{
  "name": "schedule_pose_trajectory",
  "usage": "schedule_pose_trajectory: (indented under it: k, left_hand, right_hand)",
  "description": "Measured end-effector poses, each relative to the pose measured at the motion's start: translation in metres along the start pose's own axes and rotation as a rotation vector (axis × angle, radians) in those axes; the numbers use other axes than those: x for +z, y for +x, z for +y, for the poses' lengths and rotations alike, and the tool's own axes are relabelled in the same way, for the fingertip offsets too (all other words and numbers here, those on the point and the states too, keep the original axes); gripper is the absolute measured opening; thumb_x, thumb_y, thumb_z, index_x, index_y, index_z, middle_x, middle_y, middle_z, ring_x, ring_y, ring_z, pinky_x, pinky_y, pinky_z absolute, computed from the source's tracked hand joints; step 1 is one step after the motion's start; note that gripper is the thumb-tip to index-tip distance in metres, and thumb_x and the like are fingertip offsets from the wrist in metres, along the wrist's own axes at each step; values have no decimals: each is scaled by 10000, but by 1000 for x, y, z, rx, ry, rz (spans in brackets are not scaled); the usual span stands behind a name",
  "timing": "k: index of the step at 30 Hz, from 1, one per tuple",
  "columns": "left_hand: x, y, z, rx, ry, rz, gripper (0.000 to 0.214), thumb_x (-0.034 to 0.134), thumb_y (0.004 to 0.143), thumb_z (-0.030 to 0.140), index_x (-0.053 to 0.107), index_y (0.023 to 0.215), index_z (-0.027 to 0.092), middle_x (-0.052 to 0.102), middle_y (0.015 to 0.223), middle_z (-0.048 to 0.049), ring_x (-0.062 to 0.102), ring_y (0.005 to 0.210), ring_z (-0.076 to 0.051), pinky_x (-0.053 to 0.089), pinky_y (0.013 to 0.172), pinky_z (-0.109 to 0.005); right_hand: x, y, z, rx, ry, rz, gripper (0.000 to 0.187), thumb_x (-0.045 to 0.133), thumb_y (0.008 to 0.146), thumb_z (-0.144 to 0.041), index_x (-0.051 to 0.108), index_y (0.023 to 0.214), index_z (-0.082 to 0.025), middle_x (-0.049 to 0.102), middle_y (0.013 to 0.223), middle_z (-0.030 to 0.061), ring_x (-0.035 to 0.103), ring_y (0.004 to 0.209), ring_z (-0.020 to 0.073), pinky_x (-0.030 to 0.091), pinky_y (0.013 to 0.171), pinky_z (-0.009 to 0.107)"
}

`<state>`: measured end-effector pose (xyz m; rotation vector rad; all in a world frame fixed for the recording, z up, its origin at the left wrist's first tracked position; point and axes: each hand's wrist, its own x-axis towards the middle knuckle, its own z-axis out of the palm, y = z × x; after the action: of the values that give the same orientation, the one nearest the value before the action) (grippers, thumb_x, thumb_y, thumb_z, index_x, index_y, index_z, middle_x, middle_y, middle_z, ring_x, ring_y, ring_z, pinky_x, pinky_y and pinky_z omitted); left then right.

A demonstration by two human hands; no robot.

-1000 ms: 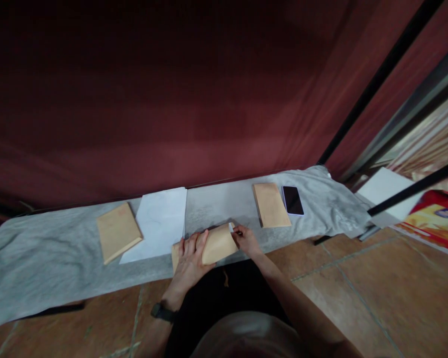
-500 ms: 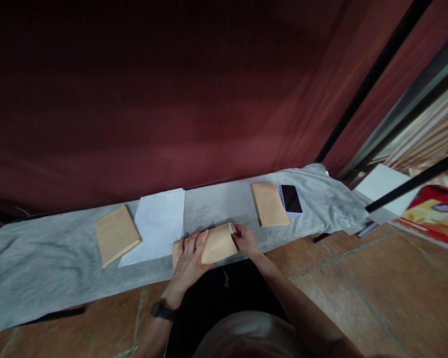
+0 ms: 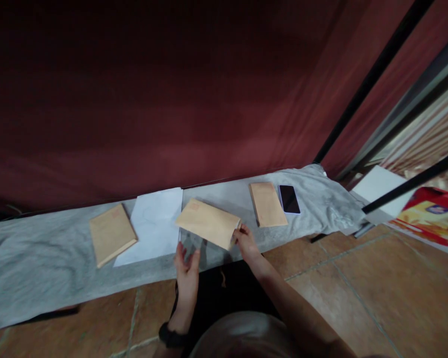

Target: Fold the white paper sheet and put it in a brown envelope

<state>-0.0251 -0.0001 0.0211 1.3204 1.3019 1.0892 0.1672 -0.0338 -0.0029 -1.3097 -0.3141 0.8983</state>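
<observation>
A brown paper envelope (image 3: 208, 223) with a small reddish print near its far left corner is held up over the cloth. My right hand (image 3: 245, 242) pinches its right end, where a thin pale edge shows. My left hand (image 3: 187, 268) is below the envelope's left end, apart from it, fingers spread and holding nothing. Beside it lies a stack of white paper (image 3: 155, 223). Further left, a pile of brown envelopes (image 3: 112, 234) overlaps the paper's edge. To the right rests another pile of brown envelopes (image 3: 268, 204).
A grey cloth (image 3: 56, 258) covers the long narrow bench. A phone (image 3: 289, 199) lies at the right, by the envelopes. A dark red wall (image 3: 194, 119) rises behind. A black metal post (image 3: 366, 89) and a red-and-yellow box (image 3: 433, 211) stand right.
My left hand has let go of the envelope and drawn back toward me. The envelope, in my right hand, has turned over and lifted, its printed corner now showing.
</observation>
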Motion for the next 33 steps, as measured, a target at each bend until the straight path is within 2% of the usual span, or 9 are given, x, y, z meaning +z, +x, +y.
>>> schedule_pose_trajectory:
  k: [2, 4, 7, 12, 20, 24, 27, 29, 33]
  left_hand:
    - [13, -11, 3, -309, -271, -151, 585, 713, 877, 453, 489, 1375, 243, 662, 1247, -123, 657, 1179, -263, 527, 1026, -457]
    - [28, -16, 9, -524, -423, -283, 507, 767, 843, 386, 546, 1267, 217, 723, 1076, -105, 733, 989, -249, 595, 902, -436]
    - [46, -15, 17, -554, -489, -273, 396, 827, 761, 252, 609, 1087, 201, 733, 1022, -59, 746, 835, -199, 622, 756, -338]
    - [55, 2, 15, -502, -407, -340, 343, 813, 704, 173, 623, 990, 167, 730, 815, -26, 696, 629, -130, 541, 570, -202]
    - [55, 32, 3, -349, -141, -306, 644, 616, 767, 78, 455, 1385, 165, 647, 695, 53, 537, 431, -65, 401, 424, -155]
    - [47, 39, -8, -181, 109, -317, 622, 555, 797, 109, 484, 1410, 186, 614, 748, 42, 525, 464, -73, 441, 451, -187]
    - [41, 42, -14, 51, 346, -313, 529, 531, 790, 99, 607, 1306, 189, 638, 875, -17, 607, 640, -120, 551, 643, -258]
    - [38, 42, -16, 182, 474, -299, 511, 519, 786, 85, 643, 1269, 196, 641, 957, -49, 648, 803, -168, 566, 809, -317]
    - [31, 39, -13, 256, 679, -314, 503, 490, 833, 94, 626, 1307, 196, 627, 1089, -94, 659, 893, -207, 553, 881, -358]
  right_hand:
    - [6, -7, 1, 26, 50, 1, 284, 656, 608, -415, 652, 818, -224, 720, 736, 9, 639, 670, 182, 473, 578, 257]
    - [10, -15, 0, 43, 85, -12, 319, 677, 595, -415, 656, 845, -218, 731, 777, 14, 646, 678, 182, 489, 590, 263]
    - [12, -23, -4, 52, 105, -41, 347, 695, 599, -420, 660, 872, -208, 735, 814, 19, 648, 684, 179, 510, 606, 272]
    - [0, -21, -10, 46, 53, -51, 352, 712, 609, -457, 654, 861, -217, 725, 791, 8, 661, 706, 185, 550, 626, 284]
    - [-16, -7, 1, 49, -164, -40, 333, 693, 635, -508, 564, 779, -236, 599, 569, -50, 600, 491, 165, 549, 506, 302]
    - [-24, -9, 3, 8, -321, -56, 192, 686, 734, -386, 607, 823, -236, 613, 610, -35, 596, 523, 157, 502, 508, 264]
    - [-30, -15, 2, -195, -610, -21, 112, 640, 820, -250, 651, 930, -235, 687, 807, 26, 659, 721, 175, 501, 642, 253]
    - [-32, -18, 2, -413, -874, -22, 194, 566, 891, -199, 664, 1052, -245, 700, 974, 61, 669, 860, 196, 505, 736, 275]
    - [-33, -19, 2, -700, -1100, -158, 286, 493, 955, -165, 673, 1156, -261, 666, 1201, 83, 615, 1068, 238, 503, 915, 367]
